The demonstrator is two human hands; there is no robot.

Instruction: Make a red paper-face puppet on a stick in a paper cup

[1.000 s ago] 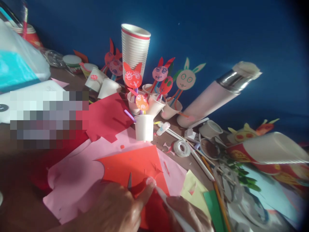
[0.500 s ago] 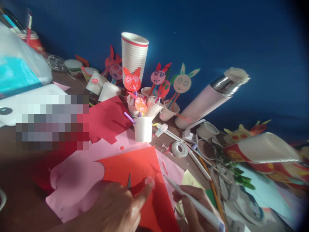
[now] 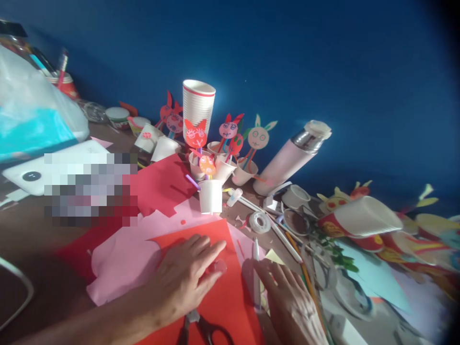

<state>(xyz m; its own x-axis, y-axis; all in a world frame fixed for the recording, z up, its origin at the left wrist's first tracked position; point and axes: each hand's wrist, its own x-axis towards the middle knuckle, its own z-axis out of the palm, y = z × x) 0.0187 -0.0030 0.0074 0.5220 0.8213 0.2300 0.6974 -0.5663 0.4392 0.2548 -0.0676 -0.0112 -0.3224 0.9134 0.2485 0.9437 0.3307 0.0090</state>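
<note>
My left hand [image 3: 183, 278] lies flat on a red paper sheet [image 3: 223, 306], holding nothing. The red sheet rests on a larger pink paper sheet [image 3: 122, 270]. My right hand [image 3: 287, 302] sits with spread fingers at the sheet's right edge, close beside a white pen [image 3: 256, 275], which it does not seem to grip. Black-handled scissors [image 3: 201, 330] lie on the red sheet at the bottom, below my left hand.
A dark red paper sheet [image 3: 161, 184] lies beyond the pink one. Behind stand a white paper cup [image 3: 210, 196], stacked cups [image 3: 199, 110], paper animal faces on straws, a pink vacuum flask [image 3: 287, 160] and a tape roll [image 3: 259, 222]. A blue wall rises behind.
The view has pulled back. My left hand has flattened on the red sheet, with the scissors now showing below it. My right hand no longer holds the white pen.
</note>
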